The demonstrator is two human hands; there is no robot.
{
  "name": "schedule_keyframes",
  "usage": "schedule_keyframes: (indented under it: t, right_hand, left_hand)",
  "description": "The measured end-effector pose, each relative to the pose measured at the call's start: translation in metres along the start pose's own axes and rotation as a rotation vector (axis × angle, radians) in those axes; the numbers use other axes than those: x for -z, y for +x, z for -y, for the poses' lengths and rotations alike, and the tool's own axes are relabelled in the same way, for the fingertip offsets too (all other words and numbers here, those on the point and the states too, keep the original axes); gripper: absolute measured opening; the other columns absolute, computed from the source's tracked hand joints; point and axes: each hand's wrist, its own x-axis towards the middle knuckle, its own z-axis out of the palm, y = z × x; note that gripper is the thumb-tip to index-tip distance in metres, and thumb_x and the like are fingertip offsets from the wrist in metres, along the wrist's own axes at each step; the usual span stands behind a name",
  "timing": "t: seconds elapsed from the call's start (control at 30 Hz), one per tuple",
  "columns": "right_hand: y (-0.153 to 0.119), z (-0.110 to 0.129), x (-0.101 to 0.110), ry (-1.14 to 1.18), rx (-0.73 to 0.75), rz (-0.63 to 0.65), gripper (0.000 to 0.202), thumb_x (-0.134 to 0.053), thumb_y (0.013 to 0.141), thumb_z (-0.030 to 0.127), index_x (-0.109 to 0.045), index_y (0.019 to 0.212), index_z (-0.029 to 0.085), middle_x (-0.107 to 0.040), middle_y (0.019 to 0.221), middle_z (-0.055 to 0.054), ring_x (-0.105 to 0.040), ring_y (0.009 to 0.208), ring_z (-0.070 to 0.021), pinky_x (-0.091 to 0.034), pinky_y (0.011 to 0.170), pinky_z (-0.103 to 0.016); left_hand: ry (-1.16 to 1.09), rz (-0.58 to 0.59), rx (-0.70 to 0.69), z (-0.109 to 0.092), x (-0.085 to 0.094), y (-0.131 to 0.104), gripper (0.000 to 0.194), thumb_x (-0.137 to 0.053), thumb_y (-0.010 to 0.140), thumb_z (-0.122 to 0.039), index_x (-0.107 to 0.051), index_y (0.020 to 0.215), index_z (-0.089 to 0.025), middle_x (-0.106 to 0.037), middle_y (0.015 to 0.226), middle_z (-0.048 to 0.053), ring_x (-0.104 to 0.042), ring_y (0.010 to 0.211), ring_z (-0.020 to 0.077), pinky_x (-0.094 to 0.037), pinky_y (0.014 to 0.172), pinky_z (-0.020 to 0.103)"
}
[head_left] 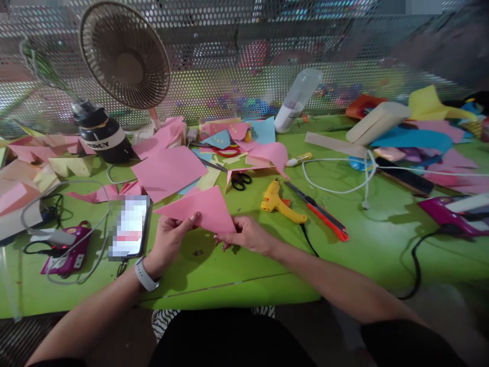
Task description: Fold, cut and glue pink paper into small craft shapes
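A folded pink paper (208, 209), roughly triangular, is held between my two hands above the green table (237, 298). My left hand (171, 237) pinches its lower left edge, thumb on top. At the right corner my right hand (248, 234) grips the paper between thumb and fingers. A flat pink sheet (168, 173) lies just behind the folded one. Left of my left hand is a phone (132, 227) with a lit screen. To the right of my right hand are a yellow glue gun (280, 201) and a red box cutter (321, 211). Black-handled scissors (241, 181) lie behind the paper.
A fan (126, 56) and a dark bottle (103, 135) stand at the back left. A clear bottle (300, 99) leans against the mesh. Purple power strips (74, 250) with cables sit at both sides. Coloured paper pieces (416, 137) cover the back right and left.
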Motion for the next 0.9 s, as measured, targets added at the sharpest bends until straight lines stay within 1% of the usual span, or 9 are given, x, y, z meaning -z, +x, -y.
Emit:
schedule_keyframes:
  t: [0.2,0.27,0.33,0.43,0.5,0.57,0.63,0.7,0.9]
  right_hand:
    - [-0.001,0.006,-0.005,0.045,-0.047,-0.005,0.044,-0.082,0.064,0.050,-0.071,0.082,0.011,-0.073,0.072,-0.006,-0.066,0.054,-0.0121,-0.051,0.050,-0.023]
    - [-0.001,0.007,-0.006,0.071,-0.054,-0.007,0.045,-0.082,0.064,0.050,-0.071,0.083,0.011,-0.073,0.070,-0.005,-0.066,0.055,-0.0123,-0.054,0.053,-0.024]
    - [-0.001,0.006,-0.007,0.086,-0.051,-0.013,0.045,-0.083,0.063,0.049,-0.072,0.085,0.011,-0.072,0.069,-0.005,-0.066,0.056,-0.0127,-0.055,0.055,-0.025]
    - [-0.002,0.005,-0.008,0.096,-0.034,-0.023,0.045,-0.083,0.063,0.049,-0.072,0.087,0.012,-0.072,0.069,-0.004,-0.066,0.057,-0.0129,-0.055,0.054,-0.025]
    - [-0.002,0.004,-0.009,0.088,-0.028,-0.025,0.044,-0.082,0.065,0.049,-0.071,0.085,0.012,-0.072,0.069,-0.004,-0.066,0.056,-0.0122,-0.054,0.053,-0.024]
    - [-0.003,0.005,-0.010,0.079,-0.030,-0.024,0.043,-0.082,0.065,0.050,-0.071,0.083,0.012,-0.072,0.069,-0.004,-0.066,0.057,-0.0116,-0.053,0.052,-0.023]
    - [-0.002,0.006,-0.010,0.091,-0.028,-0.003,0.044,-0.082,0.064,0.051,-0.070,0.082,0.012,-0.072,0.070,-0.004,-0.066,0.058,-0.0119,-0.054,0.053,-0.023]
    - [-0.002,0.006,-0.009,0.117,-0.008,0.012,0.044,-0.081,0.064,0.051,-0.070,0.083,0.013,-0.072,0.070,-0.003,-0.067,0.060,-0.0123,-0.056,0.057,-0.026]
    - [-0.001,0.012,0.005,0.113,0.053,-0.049,0.034,-0.079,0.069,0.044,-0.065,0.078,0.014,-0.070,0.070,-0.003,-0.066,0.061,-0.0121,-0.056,0.062,-0.028]
  left_hand:
    - [-0.047,0.029,-0.004,0.003,-0.001,0.000,0.021,-0.081,0.073,-0.035,-0.073,0.070,-0.016,-0.071,0.069,0.002,-0.060,0.058,0.0112,-0.049,0.055,0.022]
    - [-0.068,0.088,0.038,0.005,-0.002,-0.001,0.023,-0.082,0.071,-0.036,-0.073,0.069,-0.015,-0.070,0.066,0.002,-0.060,0.057,0.0110,-0.050,0.056,0.021]
    - [-0.066,0.186,0.089,0.007,-0.004,-0.003,0.024,-0.085,0.067,-0.034,-0.074,0.072,-0.014,-0.071,0.067,0.004,-0.063,0.059,0.0128,-0.052,0.057,0.022]
    - [-0.007,0.251,0.082,0.008,-0.007,-0.006,0.024,-0.085,0.066,-0.031,-0.075,0.080,-0.014,-0.075,0.076,0.007,-0.068,0.066,0.0160,-0.055,0.060,0.024]
    - [0.051,0.239,0.025,0.008,-0.008,-0.007,0.020,-0.083,0.070,-0.029,-0.076,0.080,-0.014,-0.076,0.080,0.009,-0.069,0.067,0.0163,-0.055,0.061,0.024]
    - [0.105,0.229,-0.017,0.007,-0.009,-0.007,0.017,-0.081,0.071,-0.029,-0.076,0.077,-0.014,-0.076,0.077,0.008,-0.068,0.062,0.0159,-0.054,0.056,0.024]
    - [0.144,0.216,-0.025,0.005,-0.008,-0.006,0.016,-0.082,0.071,-0.029,-0.076,0.076,-0.015,-0.076,0.074,0.008,-0.067,0.059,0.0158,-0.053,0.053,0.023]
    - [0.149,0.191,-0.019,0.003,-0.005,-0.004,0.015,-0.083,0.070,-0.027,-0.077,0.076,-0.015,-0.077,0.075,0.007,-0.068,0.062,0.0162,-0.055,0.056,0.024]
    - [0.062,0.015,-0.007,-0.012,0.013,0.012,0.020,-0.085,0.068,-0.028,-0.077,0.081,-0.015,-0.076,0.079,0.007,-0.069,0.069,0.0146,-0.057,0.066,0.023]
